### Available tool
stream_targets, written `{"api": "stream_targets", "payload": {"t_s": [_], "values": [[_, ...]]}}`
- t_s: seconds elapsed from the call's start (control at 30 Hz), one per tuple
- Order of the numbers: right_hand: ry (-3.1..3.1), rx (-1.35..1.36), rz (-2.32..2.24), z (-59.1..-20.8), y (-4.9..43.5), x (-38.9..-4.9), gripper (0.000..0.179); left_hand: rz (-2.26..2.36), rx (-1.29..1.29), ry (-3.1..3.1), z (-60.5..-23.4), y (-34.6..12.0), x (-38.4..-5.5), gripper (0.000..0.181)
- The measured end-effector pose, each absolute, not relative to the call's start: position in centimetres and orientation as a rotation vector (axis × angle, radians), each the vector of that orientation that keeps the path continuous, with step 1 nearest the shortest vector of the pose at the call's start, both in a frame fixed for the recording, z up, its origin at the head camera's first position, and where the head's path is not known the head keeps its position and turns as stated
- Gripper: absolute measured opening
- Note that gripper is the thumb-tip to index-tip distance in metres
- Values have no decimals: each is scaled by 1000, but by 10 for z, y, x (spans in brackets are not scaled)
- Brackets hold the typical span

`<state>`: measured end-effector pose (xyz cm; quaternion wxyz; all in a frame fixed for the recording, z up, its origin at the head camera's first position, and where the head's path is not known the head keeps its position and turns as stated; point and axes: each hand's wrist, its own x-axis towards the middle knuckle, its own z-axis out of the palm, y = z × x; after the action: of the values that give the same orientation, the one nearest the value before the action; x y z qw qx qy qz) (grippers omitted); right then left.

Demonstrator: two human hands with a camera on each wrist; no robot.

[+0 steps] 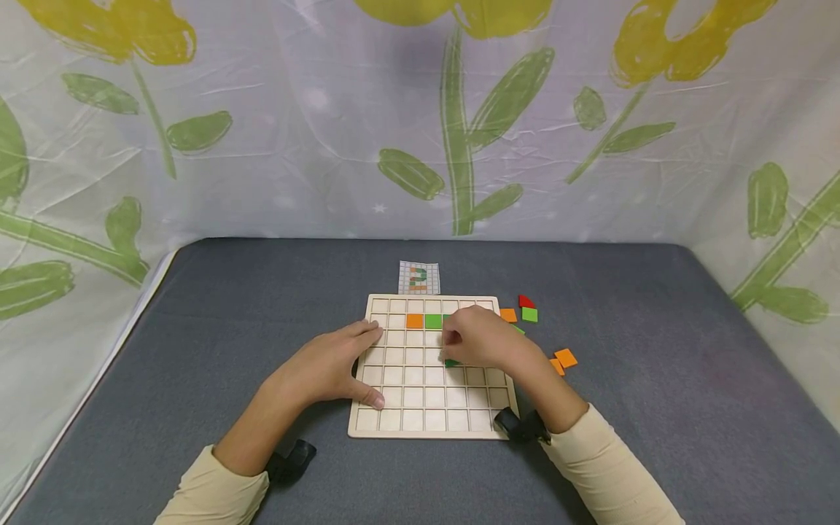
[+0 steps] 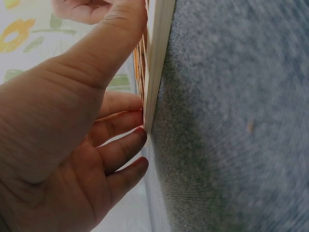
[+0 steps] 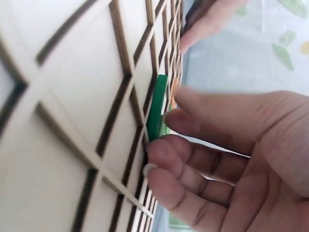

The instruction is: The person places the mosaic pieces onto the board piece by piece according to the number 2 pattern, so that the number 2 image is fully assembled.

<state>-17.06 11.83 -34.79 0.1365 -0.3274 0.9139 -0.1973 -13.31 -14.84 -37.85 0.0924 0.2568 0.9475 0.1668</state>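
On the dark cloth lies a pale wooden grid board. My left hand rests along its left edge, thumb over the near-left cells and the other fingertips at the rim. Over the upper-right cells, my right hand has curled fingers and pinches a dark green tile at a grid cell, covering part of it. An orange tile and a green tile sit side by side in an upper row, with another green edge beside them partly behind my right hand.
A small printed pattern card lies beyond the board's far edge. Right of the board are a red piece, a light green tile and several orange tiles. A flowered curtain hangs behind the table.
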Motion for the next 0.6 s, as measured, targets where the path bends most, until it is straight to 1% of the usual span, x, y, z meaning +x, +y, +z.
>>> {"api": "stream_targets", "payload": {"t_s": [0.13, 0.37, 0.6], "values": [[2627, -919, -525, -347, 116, -169, 23, 495, 764, 2814, -378, -148, -133, 111], [2710, -930, -544, -348, 116, -169, 15, 494, 768, 2812, -378, -149, -134, 112], [2738, -933, -505, -349, 117, -170, 13, 500, 765, 2809, -380, -149, -134, 113]]}}
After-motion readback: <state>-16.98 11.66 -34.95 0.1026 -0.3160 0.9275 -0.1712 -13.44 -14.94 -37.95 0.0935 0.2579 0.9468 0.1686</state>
